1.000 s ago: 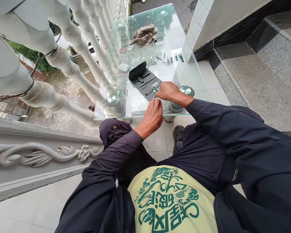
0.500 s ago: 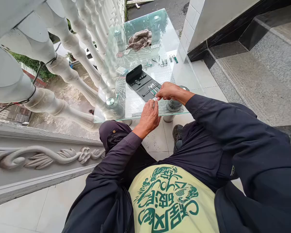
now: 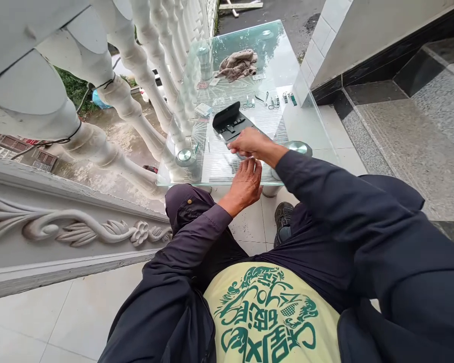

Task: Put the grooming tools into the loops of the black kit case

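A black manicure case (image 3: 226, 116) lies unfolded on a glass table (image 3: 216, 174), small tools in its loops. My right hand (image 3: 251, 142) hovers over its near half, thumb and fingers pinched together. A small pale tip shows just past them, but the thing itself is too small to name. Below it, my left hand (image 3: 245, 182) has its fingers bent together at the case's near edge, seemingly gripping it. Much of the near half is covered by my hands. Left of the case lie several thin tools (image 3: 196, 147).
Beyond the case, nail clippers (image 3: 289, 98), small scissors (image 3: 274, 103) and a cuticle nipper (image 3: 263, 98) lie in a row. A crumpled brown cloth (image 3: 237, 65) and a small pale box (image 3: 203, 110) are on the glass. A white balustrade (image 3: 123, 103) borders the left, stone steps (image 3: 397, 126) the right.
My right hand has moved left across the case, now covering the tools in its near half. My left hand stays at the near edge. The whole view has shifted slightly.
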`<state>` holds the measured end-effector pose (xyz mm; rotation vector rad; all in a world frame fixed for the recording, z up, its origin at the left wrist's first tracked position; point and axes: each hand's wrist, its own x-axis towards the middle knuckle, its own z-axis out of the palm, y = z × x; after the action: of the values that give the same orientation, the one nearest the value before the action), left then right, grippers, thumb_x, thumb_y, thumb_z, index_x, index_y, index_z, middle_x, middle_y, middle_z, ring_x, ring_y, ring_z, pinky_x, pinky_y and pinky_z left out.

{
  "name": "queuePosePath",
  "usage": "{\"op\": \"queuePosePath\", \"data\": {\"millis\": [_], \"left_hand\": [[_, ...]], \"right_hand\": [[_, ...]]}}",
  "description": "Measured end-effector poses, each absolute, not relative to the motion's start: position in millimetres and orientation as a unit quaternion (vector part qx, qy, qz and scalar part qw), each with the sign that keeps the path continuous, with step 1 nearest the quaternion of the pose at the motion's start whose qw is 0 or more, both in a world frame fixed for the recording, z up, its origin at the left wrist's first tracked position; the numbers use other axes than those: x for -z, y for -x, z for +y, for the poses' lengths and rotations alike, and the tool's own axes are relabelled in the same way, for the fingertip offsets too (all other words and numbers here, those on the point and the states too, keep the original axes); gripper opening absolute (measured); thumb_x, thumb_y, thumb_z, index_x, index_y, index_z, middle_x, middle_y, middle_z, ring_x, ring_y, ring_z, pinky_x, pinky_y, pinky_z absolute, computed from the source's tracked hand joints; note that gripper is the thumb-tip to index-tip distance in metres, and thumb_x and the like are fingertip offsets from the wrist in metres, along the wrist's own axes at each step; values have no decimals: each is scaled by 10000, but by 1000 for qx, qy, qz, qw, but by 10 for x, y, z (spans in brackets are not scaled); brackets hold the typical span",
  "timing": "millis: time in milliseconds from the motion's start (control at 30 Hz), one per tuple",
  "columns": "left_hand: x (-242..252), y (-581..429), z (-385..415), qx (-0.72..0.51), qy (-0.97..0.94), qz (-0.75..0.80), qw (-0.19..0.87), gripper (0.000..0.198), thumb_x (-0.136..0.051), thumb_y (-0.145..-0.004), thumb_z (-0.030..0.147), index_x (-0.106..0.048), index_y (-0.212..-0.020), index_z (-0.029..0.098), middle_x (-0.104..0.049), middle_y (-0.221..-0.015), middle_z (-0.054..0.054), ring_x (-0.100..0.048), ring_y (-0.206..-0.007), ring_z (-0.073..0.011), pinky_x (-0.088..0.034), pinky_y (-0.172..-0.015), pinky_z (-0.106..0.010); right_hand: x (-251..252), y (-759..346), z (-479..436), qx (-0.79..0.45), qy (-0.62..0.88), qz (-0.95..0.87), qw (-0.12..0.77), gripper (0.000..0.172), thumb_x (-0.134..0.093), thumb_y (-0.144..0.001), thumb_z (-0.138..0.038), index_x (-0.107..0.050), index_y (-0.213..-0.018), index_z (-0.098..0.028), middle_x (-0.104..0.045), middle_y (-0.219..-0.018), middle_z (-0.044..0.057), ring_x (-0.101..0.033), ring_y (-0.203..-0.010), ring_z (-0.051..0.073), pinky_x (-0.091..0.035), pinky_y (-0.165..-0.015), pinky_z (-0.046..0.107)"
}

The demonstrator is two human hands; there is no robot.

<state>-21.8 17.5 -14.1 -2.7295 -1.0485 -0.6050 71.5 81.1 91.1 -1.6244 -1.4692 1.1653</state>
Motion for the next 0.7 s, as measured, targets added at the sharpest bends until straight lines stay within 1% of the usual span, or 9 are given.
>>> {"op": "queuePosePath", "data": {"millis": [67,167,267,333,400,533,600,633,700], "left_hand": [[172,213,188,200,912,-348,84,790,-630,-785,262,-244,-1439,45,-306,-1484,-280,-268,-1419,-413,-242,-1163,-552],[230,189,242,198,913,-346,88,786,-587,-804,258,-210,-1470,79,-243,-1549,-247,-186,-1469,-383,-196,-1189,-551],[286,154,299,198,913,-345,85,738,-532,-820,224,-212,-1475,106,-260,-1562,-213,-147,-1492,-344,-163,-1204,-551],[300,141,314,199,914,-344,83,707,-514,-830,213,-228,-1468,109,-284,-1555,-203,-152,-1495,-325,-163,-1211,-534],[287,144,301,199,914,-343,83,686,-514,-843,222,-243,-1461,97,-286,-1551,-209,-165,-1490,-324,-176,-1211,-516],[203,186,222,197,912,-348,86,714,-591,-817,252,-286,-1433,61,-341,-1492,-245,-258,-1440,-373,-230,-1183,-527],[152,206,179,198,910,-353,85,725,-621,-801,256,-305,-1419,46,-377,-1452,-259,-304,-1411,-387,-260,-1163,-531],[128,213,161,200,909,-357,84,722,-623,-802,254,-310,-1415,36,-380,-1441,-268,-314,-1403,-390,-269,-1157,-530],[89,223,137,209,904,-365,80,727,-619,-810,254,-301,-1418,12,-350,-1450,-293,-299,-1411,-399,-260,-1156,-530]], "right_hand": [[-897,-452,976,-428,635,-555,325,136,-722,-798,-182,-620,-811,-94,-487,-415,-30,-365,-366,69,-290,-382,204],[-825,-210,1189,-412,654,-552,314,152,-734,-761,-129,-627,-854,-75,-541,-444,0,-412,-385,86,-368,-416,221],[-749,-115,1313,-403,664,-554,302,198,-745,-736,-115,-631,-889,-65,-582,-486,26,-438,-403,99,-423,-445,246],[-730,-95,1340,-396,666,-559,296,216,-750,-727,-121,-632,-899,-64,-602,-511,41,-444,-411,105,-447,-459,266],[-749,-109,1325,-386,664,-569,294,219,-749,-726,-133,-635,-898,-62,-613,-525,51,-455,-417,112,-473,-483,289],[-846,-336,1210,-346,655,-600,302,149,-714,-750,-175,-660,-829,-61,-615,-522,80,-535,-475,161,-513,-572,328],[-870,-592,1136,-307,649,-622,314,135,-673,-771,-206,-680,-767,-72,-626,-539,97,-571,-513,185,-511,-603,326],[-869,-751,1099,-272,642,-641,320,156,-642,-784,-222,-691,-739,-81,-639,-557,103,-582,-523,192,-505,-605,321],[-837,-1096,1023,-190,635,-667,341,195,-586,-798,-235,-711,-723,-104,-672,-609,99,-601,-550,196,-492,-624,313]]}}
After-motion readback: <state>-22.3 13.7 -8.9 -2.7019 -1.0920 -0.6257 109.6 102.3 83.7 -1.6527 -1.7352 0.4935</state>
